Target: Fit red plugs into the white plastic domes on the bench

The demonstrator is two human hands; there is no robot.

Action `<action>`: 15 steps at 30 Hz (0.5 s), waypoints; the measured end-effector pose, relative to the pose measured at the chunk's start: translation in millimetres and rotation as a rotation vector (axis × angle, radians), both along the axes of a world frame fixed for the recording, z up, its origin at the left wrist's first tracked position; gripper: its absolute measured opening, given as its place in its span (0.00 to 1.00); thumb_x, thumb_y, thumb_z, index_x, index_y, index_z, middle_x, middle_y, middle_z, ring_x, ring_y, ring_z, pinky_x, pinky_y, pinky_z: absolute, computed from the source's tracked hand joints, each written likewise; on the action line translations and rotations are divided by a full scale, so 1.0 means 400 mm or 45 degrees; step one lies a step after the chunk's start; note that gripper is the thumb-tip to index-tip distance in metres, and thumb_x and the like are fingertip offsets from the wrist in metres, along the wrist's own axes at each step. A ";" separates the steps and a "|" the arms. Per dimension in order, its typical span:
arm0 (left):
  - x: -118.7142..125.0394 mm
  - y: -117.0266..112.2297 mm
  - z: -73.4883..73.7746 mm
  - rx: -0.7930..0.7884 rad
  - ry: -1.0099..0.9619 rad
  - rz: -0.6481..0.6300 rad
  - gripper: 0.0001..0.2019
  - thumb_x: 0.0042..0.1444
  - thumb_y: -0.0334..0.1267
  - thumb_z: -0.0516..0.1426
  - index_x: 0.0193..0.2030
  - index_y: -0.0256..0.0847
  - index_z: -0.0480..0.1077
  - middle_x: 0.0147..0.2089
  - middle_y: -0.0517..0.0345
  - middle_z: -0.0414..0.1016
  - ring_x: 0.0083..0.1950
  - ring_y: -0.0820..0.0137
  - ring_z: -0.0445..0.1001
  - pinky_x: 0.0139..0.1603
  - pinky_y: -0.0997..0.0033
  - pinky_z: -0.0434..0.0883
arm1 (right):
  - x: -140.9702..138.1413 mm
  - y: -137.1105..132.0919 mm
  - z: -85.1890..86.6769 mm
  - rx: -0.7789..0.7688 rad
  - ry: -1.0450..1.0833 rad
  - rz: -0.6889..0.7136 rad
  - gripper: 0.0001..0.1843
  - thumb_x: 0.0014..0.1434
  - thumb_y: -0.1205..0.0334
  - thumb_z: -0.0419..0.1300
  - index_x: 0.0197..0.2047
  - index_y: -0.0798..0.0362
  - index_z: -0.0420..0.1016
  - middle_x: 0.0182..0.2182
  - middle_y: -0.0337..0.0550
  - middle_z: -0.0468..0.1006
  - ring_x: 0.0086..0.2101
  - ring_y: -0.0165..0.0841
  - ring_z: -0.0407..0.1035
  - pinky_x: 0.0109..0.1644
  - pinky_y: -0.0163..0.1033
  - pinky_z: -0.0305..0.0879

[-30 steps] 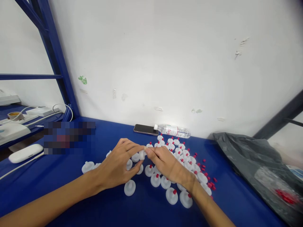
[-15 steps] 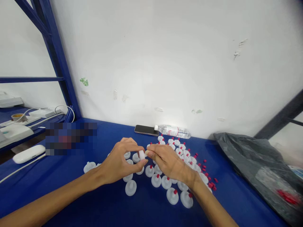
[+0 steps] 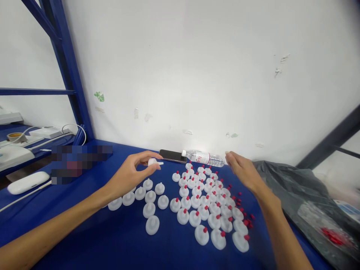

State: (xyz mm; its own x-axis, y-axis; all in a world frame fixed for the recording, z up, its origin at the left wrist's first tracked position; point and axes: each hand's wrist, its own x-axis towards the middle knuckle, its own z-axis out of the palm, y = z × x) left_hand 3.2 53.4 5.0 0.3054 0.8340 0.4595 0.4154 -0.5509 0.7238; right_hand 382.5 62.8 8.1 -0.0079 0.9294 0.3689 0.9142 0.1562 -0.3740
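Note:
My left hand (image 3: 135, 168) pinches a white nozzle cap (image 3: 152, 162) between thumb and fingers, its thin spout pointing right. Below that hand lie several translucent white discs with raised centres, such as one disc (image 3: 152, 225), bearing no red tips. My right hand (image 3: 239, 168) hovers at the right, beyond the red-tipped group, its fingers closed together. Something pale shows at its fingertips, too small to make out. Many more white discs, including a red-tipped disc (image 3: 201, 235), cover the middle of the blue table (image 3: 118, 243).
Loose small red caps (image 3: 247, 222) lie right of the discs. A phone (image 3: 172, 155) and a clear water bottle (image 3: 204, 157) rest along the wall. A dark plastic bag (image 3: 292, 187) occupies the right side. White devices with cables (image 3: 28, 182) lie at left.
My hands were together at the white nozzle cap; now they are apart. The right has moved right and up, while the left has moved left and up, keeping the nozzle cap.

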 end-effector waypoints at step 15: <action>-0.010 0.037 -0.072 0.410 0.478 0.181 0.11 0.68 0.45 0.55 0.43 0.44 0.76 0.46 0.54 0.78 0.48 0.58 0.69 0.50 0.56 0.67 | 0.095 0.034 -0.064 -0.489 -0.213 -0.085 0.12 0.66 0.57 0.59 0.35 0.50 0.82 0.34 0.48 0.84 0.36 0.36 0.75 0.40 0.39 0.64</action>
State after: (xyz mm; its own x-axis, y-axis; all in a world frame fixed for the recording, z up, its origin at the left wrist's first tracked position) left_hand -0.8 68.1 -23.8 0.3929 0.7136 0.5800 0.7011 -0.6406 0.3132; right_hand 420.4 76.4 -17.6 0.0267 0.9996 -0.0055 0.9706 -0.0272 -0.2393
